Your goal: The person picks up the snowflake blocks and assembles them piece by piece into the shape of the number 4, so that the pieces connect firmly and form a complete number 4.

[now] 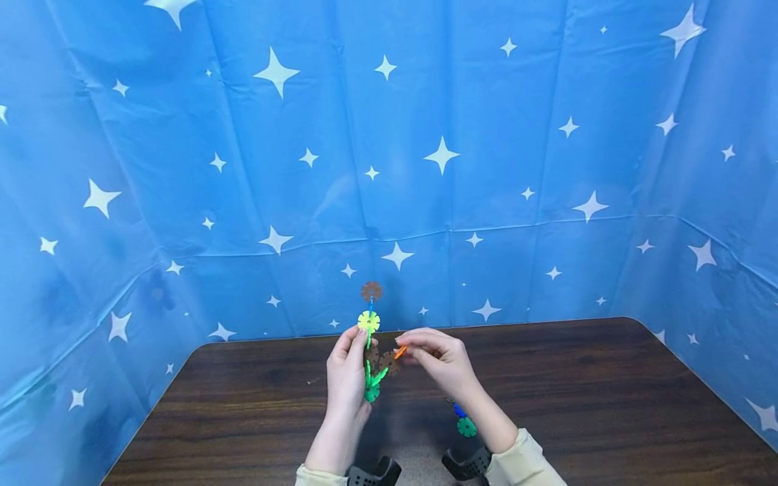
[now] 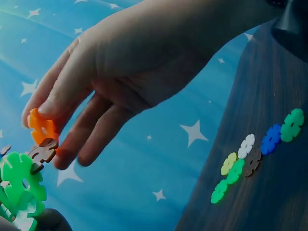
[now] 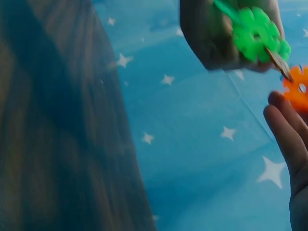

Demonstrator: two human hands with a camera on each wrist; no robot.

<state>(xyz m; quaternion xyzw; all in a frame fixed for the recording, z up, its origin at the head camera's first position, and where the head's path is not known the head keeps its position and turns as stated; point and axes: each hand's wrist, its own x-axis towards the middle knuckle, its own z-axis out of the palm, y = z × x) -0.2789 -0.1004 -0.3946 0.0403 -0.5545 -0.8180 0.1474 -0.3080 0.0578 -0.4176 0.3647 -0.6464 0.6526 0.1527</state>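
Observation:
My left hand (image 1: 348,378) grips a chain of interlocking notched plastic discs. A brown disc (image 1: 371,291) tops it, with a yellow disc (image 1: 368,321) lower down and a green disc (image 1: 373,393) at the bottom. From its right side sticks another brown disc (image 1: 390,364). Between thumb and fingers, my right hand (image 1: 446,361) pinches an orange disc (image 2: 40,127). In the right wrist view the orange disc (image 3: 297,94) meets the brown disc's edge beside a bright green disc (image 3: 256,35); how deeply they are slotted I cannot tell. The left palm partly hides the chain.
Loose discs lie on the dark wooden table (image 1: 255,405), partly under my right forearm: green (image 2: 292,125), blue (image 2: 271,140), brown (image 2: 252,164), white (image 2: 246,146), yellow (image 2: 229,163) and more green ones. A blue starry curtain (image 1: 389,202) hangs behind the table's far edge.

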